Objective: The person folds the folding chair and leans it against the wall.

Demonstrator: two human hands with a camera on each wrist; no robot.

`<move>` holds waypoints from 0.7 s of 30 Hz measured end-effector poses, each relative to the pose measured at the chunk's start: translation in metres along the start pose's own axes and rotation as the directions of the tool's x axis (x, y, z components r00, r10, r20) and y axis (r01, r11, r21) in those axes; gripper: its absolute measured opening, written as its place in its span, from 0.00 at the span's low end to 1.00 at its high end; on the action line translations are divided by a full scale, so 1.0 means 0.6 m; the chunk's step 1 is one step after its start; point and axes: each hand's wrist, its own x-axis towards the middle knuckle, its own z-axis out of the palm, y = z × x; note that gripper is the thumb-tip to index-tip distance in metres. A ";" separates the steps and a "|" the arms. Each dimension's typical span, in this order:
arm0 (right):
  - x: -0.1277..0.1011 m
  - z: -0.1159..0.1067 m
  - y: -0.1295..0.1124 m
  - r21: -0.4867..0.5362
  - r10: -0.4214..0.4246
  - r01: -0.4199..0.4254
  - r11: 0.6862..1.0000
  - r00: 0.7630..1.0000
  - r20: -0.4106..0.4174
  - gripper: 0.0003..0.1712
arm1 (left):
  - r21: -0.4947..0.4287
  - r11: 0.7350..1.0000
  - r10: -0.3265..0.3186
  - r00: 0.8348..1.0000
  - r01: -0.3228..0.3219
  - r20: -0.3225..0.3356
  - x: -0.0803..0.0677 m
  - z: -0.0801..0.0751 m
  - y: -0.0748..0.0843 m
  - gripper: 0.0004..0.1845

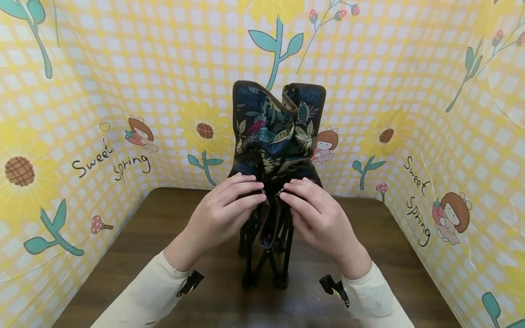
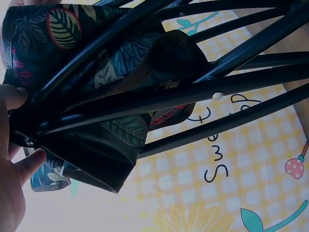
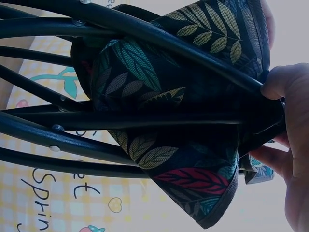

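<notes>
A small folding chair (image 1: 268, 123) with dark leaf-print fabric stands upright on the table, its black legs drawn close together. My left hand (image 1: 227, 205) grips the front left corner of the seat. On the opposite corner, my right hand (image 1: 317, 214) has its fingers over the top. In the left wrist view, the thumb and a finger close around the corner joint, where the black tubes (image 2: 193, 96) meet. The right wrist view shows a similar hold beside the seat fabric (image 3: 193, 188). Between the hands the seat cloth sags in a fold. The backrest cloth is creased in the middle.
The brown wooden table (image 1: 164, 282) lies under the chair. A yellow checked cloth (image 1: 172, 59) with flowers and cartoon figures surrounds it on the back and both sides. Small black devices (image 1: 190, 283) are fixed at both wrists by the cream sleeves.
</notes>
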 end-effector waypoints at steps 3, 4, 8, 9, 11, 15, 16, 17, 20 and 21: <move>-0.001 0.000 0.000 -0.002 0.004 -0.004 1.000 1.000 -0.007 0.18 | -0.001 1.000 -0.006 1.000 0.006 0.006 0.000 -0.001 -0.001 0.11; -0.001 0.000 0.000 -0.002 0.007 -0.007 1.000 1.000 -0.009 0.18 | -0.002 1.000 -0.011 1.000 0.011 0.008 0.000 -0.002 0.000 0.11; -0.004 -0.001 -0.002 0.005 0.027 -0.027 1.000 1.000 -0.012 0.18 | -0.012 0.999 -0.038 0.999 0.038 0.009 -0.001 -0.005 0.001 0.15; -0.005 -0.002 -0.002 0.008 0.034 -0.034 0.999 0.999 -0.013 0.18 | -0.017 0.999 -0.045 0.999 0.046 0.009 -0.002 -0.006 0.002 0.16; -0.007 -0.002 -0.003 0.011 0.051 -0.051 0.999 0.999 -0.017 0.18 | -0.027 0.998 -0.061 0.998 0.061 0.007 -0.004 -0.008 0.004 0.17; -0.012 -0.005 -0.005 0.001 0.092 -0.092 0.996 0.995 -0.031 0.18 | -0.049 0.994 -0.097 0.995 0.097 -0.005 -0.008 -0.010 0.007 0.17; -0.012 -0.005 -0.006 -0.003 0.101 -0.101 0.995 0.994 -0.036 0.18 | -0.049 0.993 -0.109 0.994 0.108 -0.008 -0.009 -0.011 0.008 0.17; -0.013 -0.006 -0.006 -0.006 0.109 -0.109 0.994 0.993 -0.040 0.18 | -0.048 0.992 -0.121 0.993 0.120 -0.013 -0.010 -0.012 0.009 0.17; -0.015 -0.008 -0.007 -0.012 0.125 -0.126 0.992 0.991 -0.057 0.18 | -0.040 0.987 -0.156 0.987 0.154 -0.037 -0.014 -0.014 0.011 0.20; -0.017 -0.008 -0.007 -0.013 0.129 -0.130 0.991 0.990 -0.063 0.18 | -0.038 0.986 -0.166 0.985 0.164 -0.049 -0.016 -0.015 0.011 0.21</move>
